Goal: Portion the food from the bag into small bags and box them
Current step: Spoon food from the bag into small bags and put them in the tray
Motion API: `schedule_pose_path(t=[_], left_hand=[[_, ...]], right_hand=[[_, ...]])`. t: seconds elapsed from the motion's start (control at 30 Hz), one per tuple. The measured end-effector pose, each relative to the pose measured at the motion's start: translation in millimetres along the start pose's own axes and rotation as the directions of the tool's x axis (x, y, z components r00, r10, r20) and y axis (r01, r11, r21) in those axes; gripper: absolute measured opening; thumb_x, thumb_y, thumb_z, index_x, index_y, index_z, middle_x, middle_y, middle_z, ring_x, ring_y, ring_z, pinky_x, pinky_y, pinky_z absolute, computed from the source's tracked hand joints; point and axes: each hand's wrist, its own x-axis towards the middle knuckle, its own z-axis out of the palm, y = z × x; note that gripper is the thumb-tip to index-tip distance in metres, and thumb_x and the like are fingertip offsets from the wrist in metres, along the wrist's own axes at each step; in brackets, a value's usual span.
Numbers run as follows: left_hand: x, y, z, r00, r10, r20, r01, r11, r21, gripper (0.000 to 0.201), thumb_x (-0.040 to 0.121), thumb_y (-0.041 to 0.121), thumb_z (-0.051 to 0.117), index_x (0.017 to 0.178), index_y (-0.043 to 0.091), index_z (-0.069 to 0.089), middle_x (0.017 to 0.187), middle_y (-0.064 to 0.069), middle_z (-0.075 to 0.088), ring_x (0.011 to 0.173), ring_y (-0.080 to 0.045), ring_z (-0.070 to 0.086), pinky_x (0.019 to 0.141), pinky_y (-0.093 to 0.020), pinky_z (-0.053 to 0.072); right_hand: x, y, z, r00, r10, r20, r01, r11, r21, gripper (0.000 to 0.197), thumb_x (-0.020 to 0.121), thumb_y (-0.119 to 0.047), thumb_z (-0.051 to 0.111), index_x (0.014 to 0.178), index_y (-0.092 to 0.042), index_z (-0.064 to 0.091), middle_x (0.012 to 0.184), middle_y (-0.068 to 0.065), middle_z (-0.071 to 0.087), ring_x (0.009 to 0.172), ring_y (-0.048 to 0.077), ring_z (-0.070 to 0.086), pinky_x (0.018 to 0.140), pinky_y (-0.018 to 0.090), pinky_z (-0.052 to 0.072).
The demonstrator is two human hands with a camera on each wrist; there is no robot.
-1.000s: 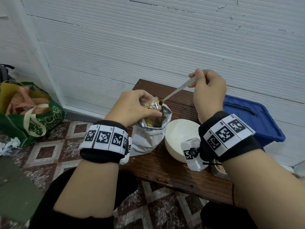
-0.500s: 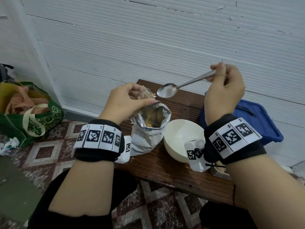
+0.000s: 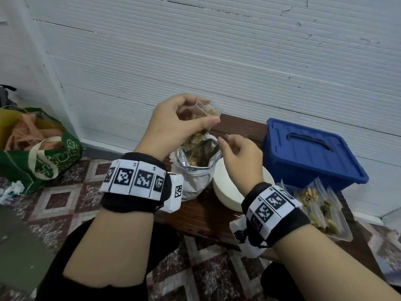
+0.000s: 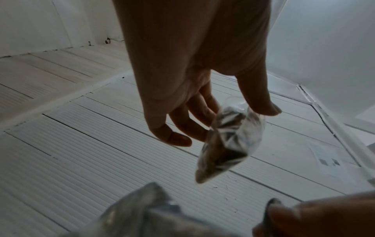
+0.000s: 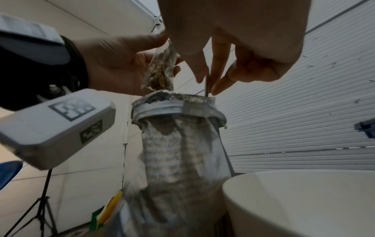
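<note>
My left hand (image 3: 207, 112) pinches the top of a small clear bag (image 3: 200, 131) partly filled with brown food, holding it just above the open silver foil bag (image 3: 193, 181) on the wooden bench. In the left wrist view the small bag (image 4: 229, 144) hangs from thumb and fingers. My right hand (image 3: 224, 141) is at the foil bag's right rim. Its fingertips pinch the handle of a metal spoon (image 5: 207, 85), which stands down into the foil bag (image 5: 178, 144). The spoon's bowl is hidden inside.
A white bowl (image 3: 225, 192) sits right of the foil bag. A closed blue lidded box (image 3: 310, 153) stands at the back right. Several filled small bags lie in a clear tray (image 3: 338, 233) at the right. A green tote (image 3: 43, 153) is on the tiled floor.
My right hand came down from its raised position and the spoon now stands in the foil bag. My left hand lifted the small bag higher above the foil bag.
</note>
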Motion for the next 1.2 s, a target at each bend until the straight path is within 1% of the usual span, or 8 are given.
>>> schedule_pose_path(t=[0.17,0.3,0.4,0.6,0.77,0.93,1.07,1.2], left_hand=[[-5,12,19,0.997,0.051,0.064,-0.048,0.998,-0.039,0.039,0.068,0.026,0.084,0.104,0.023,0.069,0.096,0.008,0.074,0.093,-0.002,0.068,0.090,-0.026,0.054],[-12,21,47,0.983,0.082,0.165,-0.070,0.995,-0.073,0.040,0.068,0.024,0.085,0.104,0.021,0.070,0.097,0.006,0.074,0.096,-0.005,0.068,0.093,-0.032,0.053],[-20,20,76,0.973,0.098,0.207,-0.082,0.993,-0.087,0.038,0.067,0.025,0.085,0.102,0.025,0.071,0.097,0.006,0.074,0.095,-0.006,0.068,0.091,-0.035,0.055],[-40,-1,130,0.965,0.087,0.247,-0.085,0.996,-0.019,0.041,0.068,0.032,0.083,0.107,0.029,0.071,0.097,0.013,0.073,0.094,0.003,0.065,0.090,-0.028,0.052],[-51,-20,152,0.941,0.045,0.335,-0.035,0.999,-0.036,0.053,0.070,0.029,0.083,0.119,0.034,0.065,0.110,0.020,0.067,0.106,0.008,0.058,0.091,-0.010,0.043],[-49,-38,157,0.909,-0.007,0.416,0.017,1.000,-0.022,0.060,0.073,0.023,0.081,0.128,0.031,0.057,0.114,0.016,0.065,0.111,0.007,0.056,0.100,-0.017,0.043],[-48,-45,158,0.918,0.007,0.397,-0.001,1.000,-0.016,0.049,0.073,0.021,0.082,0.114,0.038,0.061,0.102,0.014,0.071,0.105,0.001,0.062,0.101,-0.030,0.046],[-47,-48,160,0.944,0.002,0.331,-0.007,1.000,0.014,0.041,0.071,0.024,0.083,0.099,0.044,0.061,0.090,0.020,0.070,0.093,0.006,0.062,0.090,-0.018,0.046]], right_hand=[[1,3,-32,0.986,0.164,-0.028,-0.153,0.961,0.231,0.024,0.096,-0.034,0.052,0.084,-0.022,0.070,0.079,-0.002,0.067,0.080,0.007,0.060,0.073,0.023,0.044],[-4,5,-68,0.970,0.218,-0.102,-0.165,0.910,0.379,0.032,0.096,-0.038,0.052,0.073,-0.027,0.071,0.062,-0.009,0.064,0.068,-0.001,0.054,0.072,0.024,0.039],[-11,10,-93,0.969,0.222,-0.112,-0.149,0.878,0.454,0.035,0.095,-0.034,0.054,0.070,-0.017,0.071,0.061,-0.006,0.063,0.065,-0.002,0.054,0.070,0.023,0.038],[-26,34,-125,0.978,0.200,-0.051,-0.172,0.927,0.333,0.033,0.090,-0.023,0.062,0.058,-0.014,0.062,0.053,-0.011,0.058,0.056,0.001,0.051,0.062,0.019,0.037],[-30,56,-137,0.967,0.256,-0.010,-0.247,0.941,0.232,0.028,0.090,-0.019,0.061,0.064,-0.011,0.070,0.064,-0.004,0.069,0.073,0.009,0.066,0.077,0.033,0.051],[-31,62,-142,0.964,0.262,0.049,-0.267,0.945,0.190,0.027,0.091,-0.021,0.060,0.068,-0.013,0.072,0.067,0.002,0.071,0.077,0.013,0.068,0.088,0.037,0.052],[-31,59,-143,0.961,0.266,0.072,-0.275,0.942,0.195,0.028,0.092,-0.025,0.060,0.071,-0.013,0.073,0.070,0.003,0.071,0.078,0.013,0.068,0.088,0.036,0.052],[-33,52,-144,0.953,0.273,0.131,-0.289,0.949,0.128,0.032,0.079,-0.054,0.066,0.077,-0.023,0.074,0.077,0.006,0.071,0.081,0.020,0.066,0.077,0.033,0.052]])
